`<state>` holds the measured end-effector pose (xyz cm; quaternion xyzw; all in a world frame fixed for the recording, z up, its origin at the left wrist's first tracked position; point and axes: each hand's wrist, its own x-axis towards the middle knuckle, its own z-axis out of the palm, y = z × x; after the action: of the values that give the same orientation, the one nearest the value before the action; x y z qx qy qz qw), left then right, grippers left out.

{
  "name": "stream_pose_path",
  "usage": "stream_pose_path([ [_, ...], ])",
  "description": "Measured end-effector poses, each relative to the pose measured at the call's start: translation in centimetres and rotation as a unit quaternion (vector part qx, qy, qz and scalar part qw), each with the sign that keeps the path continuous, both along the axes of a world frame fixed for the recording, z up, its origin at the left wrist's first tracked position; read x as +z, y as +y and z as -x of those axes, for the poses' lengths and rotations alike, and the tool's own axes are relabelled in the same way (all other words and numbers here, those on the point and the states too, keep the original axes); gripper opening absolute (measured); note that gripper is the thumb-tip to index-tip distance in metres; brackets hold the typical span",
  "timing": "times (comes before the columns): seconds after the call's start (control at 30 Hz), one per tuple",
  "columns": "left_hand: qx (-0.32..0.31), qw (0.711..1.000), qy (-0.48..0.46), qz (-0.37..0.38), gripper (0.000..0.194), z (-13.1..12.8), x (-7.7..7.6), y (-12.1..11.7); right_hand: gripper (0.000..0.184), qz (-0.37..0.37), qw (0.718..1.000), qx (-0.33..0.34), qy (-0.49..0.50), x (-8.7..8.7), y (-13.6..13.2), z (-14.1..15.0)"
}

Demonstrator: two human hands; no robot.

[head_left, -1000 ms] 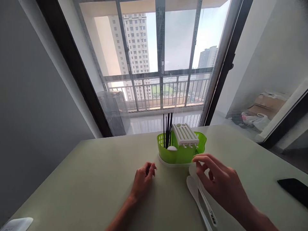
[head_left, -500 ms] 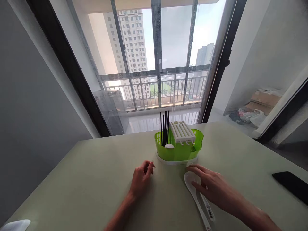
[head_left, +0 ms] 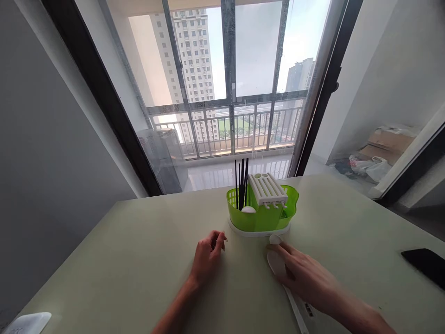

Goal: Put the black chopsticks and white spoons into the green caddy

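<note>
Caddy (head_left: 259,222) holds black chopsticks (head_left: 241,188); right hand (head_left: 301,271) over white spoons (head_left: 276,262)

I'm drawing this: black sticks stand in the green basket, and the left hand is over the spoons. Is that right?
Not the left hand: the right hand is over the spoons, as the head view shows. Black sticks stand in the green basket.

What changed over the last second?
The right hand moved down and slightly left from beside the green basket onto the white spoons; whether it grips one is unclear. The left hand, loosely curled, and the basket stayed put.
</note>
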<state>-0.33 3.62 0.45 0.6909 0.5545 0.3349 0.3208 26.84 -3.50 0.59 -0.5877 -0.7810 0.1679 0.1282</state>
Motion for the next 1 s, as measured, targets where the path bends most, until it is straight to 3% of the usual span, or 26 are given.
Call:
stream_pose_path([
  [0.2,-0.004,1.000,-0.001,0.000,0.049,0.0,0.1,-0.1,0.046,0.019,1.000,-0.014,-0.020,0.6,-0.1,1.0],
  [0.43,-0.003,1.000,0.004,-0.007,0.048,0.0,0.0,0.0,0.025,0.017,1.000,-0.007,-0.018,1.4,-1.1,3.2],
  [0.63,0.001,1.000,0.002,-0.007,0.048,0.0,-0.1,0.0,0.009,0.034,0.997,-0.019,0.067,2.4,-1.6,5.0],
  [0.8,0.000,1.000,-0.002,-0.008,0.047,-0.1,-0.1,0.0,0.017,0.008,0.966,0.001,0.258,7.0,-0.8,5.2],
  [1.0,0.002,1.000,-0.008,-0.005,0.046,-0.1,0.1,-0.2,0.025,-0.167,0.928,-0.052,0.328,14.4,0.8,4.9],
])
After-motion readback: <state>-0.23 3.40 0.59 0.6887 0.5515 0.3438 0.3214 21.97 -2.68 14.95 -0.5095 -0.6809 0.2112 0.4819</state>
